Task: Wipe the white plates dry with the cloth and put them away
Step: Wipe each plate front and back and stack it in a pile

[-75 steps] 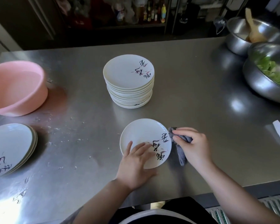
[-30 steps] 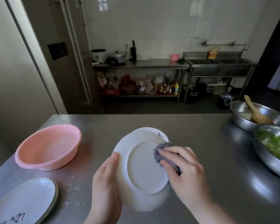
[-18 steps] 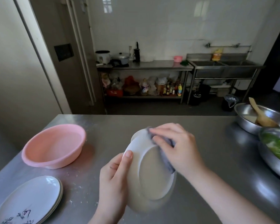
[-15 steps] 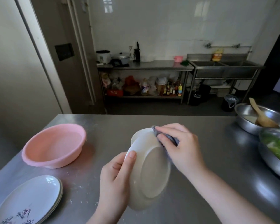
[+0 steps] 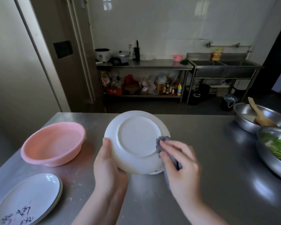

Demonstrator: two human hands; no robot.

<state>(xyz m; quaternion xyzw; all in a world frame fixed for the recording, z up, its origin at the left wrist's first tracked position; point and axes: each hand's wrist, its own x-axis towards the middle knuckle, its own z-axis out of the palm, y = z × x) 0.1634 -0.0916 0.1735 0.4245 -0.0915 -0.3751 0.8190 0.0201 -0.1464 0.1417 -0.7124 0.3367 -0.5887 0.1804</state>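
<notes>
A white plate [image 5: 135, 140] is held up above the steel table [image 5: 201, 159] with its underside facing me. My left hand [image 5: 109, 164] grips its lower left rim, thumb on the back. My right hand [image 5: 180, 163] holds a grey cloth [image 5: 161, 143] and presses it against the plate's lower right edge. The rim of another white plate [image 5: 156, 172] peeks out below it; whatever sits underneath is hidden. A short pile of white plates with painted writing [image 5: 29, 200] lies at the near left corner.
A pink plastic basin [image 5: 53, 143] stands left of the held plate. At the right edge are a steel bowl with greens [image 5: 276, 150] and, behind it, a steel bowl with a wooden spatula [image 5: 256, 117]. A shelf table and sinks stand across the room.
The plate has been turned so its full underside faces me. My right hand has slid the cloth from the top rim down to the lower right edge. The left hand keeps its grip.
</notes>
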